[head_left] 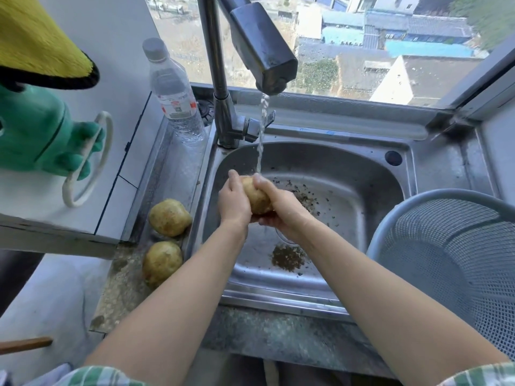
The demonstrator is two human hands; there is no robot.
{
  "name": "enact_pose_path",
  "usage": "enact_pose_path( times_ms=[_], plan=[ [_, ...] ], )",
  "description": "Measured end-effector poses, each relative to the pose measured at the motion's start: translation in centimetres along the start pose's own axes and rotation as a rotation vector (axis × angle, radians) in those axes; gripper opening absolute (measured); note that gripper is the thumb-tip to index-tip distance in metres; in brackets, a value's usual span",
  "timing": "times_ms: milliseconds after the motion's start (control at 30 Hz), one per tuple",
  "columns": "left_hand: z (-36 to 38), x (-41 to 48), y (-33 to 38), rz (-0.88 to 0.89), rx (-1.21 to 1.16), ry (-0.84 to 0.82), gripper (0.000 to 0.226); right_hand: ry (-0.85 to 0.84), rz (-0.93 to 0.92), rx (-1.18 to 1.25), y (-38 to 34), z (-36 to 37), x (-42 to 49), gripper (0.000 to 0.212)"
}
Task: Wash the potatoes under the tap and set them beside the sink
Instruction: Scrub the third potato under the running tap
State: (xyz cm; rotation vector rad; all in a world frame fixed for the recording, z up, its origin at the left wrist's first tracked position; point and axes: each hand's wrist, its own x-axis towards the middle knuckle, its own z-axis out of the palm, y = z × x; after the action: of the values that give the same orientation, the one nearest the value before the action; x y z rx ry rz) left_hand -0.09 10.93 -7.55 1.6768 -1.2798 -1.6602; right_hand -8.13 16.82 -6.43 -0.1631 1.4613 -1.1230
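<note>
A tan potato (255,196) sits between both hands over the steel sink (348,174), just below the running stream from the tap (263,48). My left hand (233,200) grips its left side, fingers curled round it. My right hand (281,203) wraps its right side and underside. Two more potatoes lie on the ledge left of the sink, one farther back (170,217) and one nearer (162,261).
Dark dirt specks lie in the basin around the drain. A clear water bottle (177,96) stands at the back left. A grey mesh colander (451,254) rests on the sink's right rim. Green rubber gloves (41,132) hang at the left.
</note>
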Motion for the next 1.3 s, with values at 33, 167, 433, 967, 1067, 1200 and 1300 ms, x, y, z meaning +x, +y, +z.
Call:
enact_pose_path(
  times_ms=[33, 167, 433, 967, 1067, 1200, 1300],
  plan=[
    [-0.2, -0.3, -0.3, 0.103, 0.014, -0.082, 0.042, 0.030, 0.034, 0.042, -0.1, -0.1, 0.1, 0.052],
    [-0.8, -0.3, -1.9, 0.203, -0.113, -0.349, 0.026, 0.082, 0.145, 0.029, -0.2, -0.8, 0.8, 0.067],
    [-0.7, 0.3, -2.0, 0.063, -0.144, -0.358, 0.024, 0.110, 0.170, 0.011, 0.8, -0.7, 0.9, 0.060],
    [-0.4, 0.3, -0.3, -0.066, -0.159, -0.388, 0.031, 0.124, 0.169, -0.006, 0.4, -1.4, 1.4, 0.065],
    [-0.3, 0.4, -0.2, -0.081, -0.183, -0.388, 0.033, 0.130, 0.170, -0.019, 0.6, -1.6, 1.6, 0.066],
    [-0.5, 0.3, -0.1, -0.074, -0.223, -0.395, 0.036, 0.139, 0.160, -0.045, 0.3, -1.5, 1.7, 0.069],
    [-0.4, 0.6, -0.2, -0.059, -0.213, -0.339, 0.025, 0.117, 0.153, -0.103, 0.1, -1.0, 1.5, 0.072]
  ],
)
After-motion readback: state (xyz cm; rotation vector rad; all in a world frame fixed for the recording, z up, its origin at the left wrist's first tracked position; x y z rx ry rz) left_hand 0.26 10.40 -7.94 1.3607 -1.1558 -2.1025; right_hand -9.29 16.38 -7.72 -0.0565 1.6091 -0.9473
